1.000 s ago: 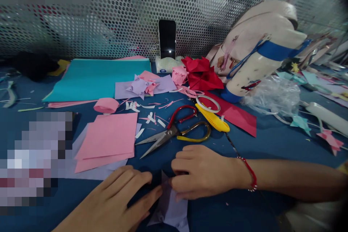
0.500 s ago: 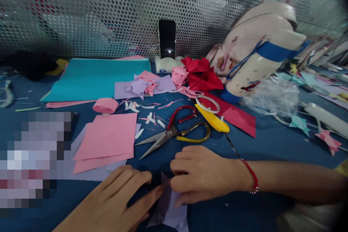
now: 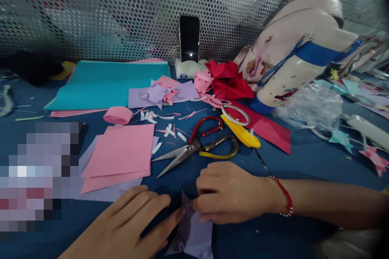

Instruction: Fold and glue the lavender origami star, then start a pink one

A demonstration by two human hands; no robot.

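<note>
A folded lavender paper star (image 3: 196,230) with pointed tips lies on the blue tabletop at the bottom middle, partly covered by my hands. My right hand (image 3: 229,194), with a red cord bracelet at its wrist, has curled fingers that pinch the paper's upper edge. From the left, my left hand (image 3: 127,218) reaches in. Its index finger is pressed on the paper beside the right fingertips, and its other fingers are bent. Just beyond the hands lie scissors (image 3: 193,145) with blades apart. Square pink sheets (image 3: 120,151) are stacked near my left hand.
A yellow utility knife (image 3: 241,131) and a tape roll (image 3: 235,115) lie beyond the scissors, near paper scraps. A bottle (image 3: 299,71) leans by a backpack (image 3: 279,28). A phone (image 3: 189,38) stands at the perforated metal panel (image 3: 121,16). Teal sheets (image 3: 112,83) lie back left.
My right hand has shifted very slightly at the paper, its fingertips still pinching. The whole view has moved a little, while the hands and lavender paper stay together.
</note>
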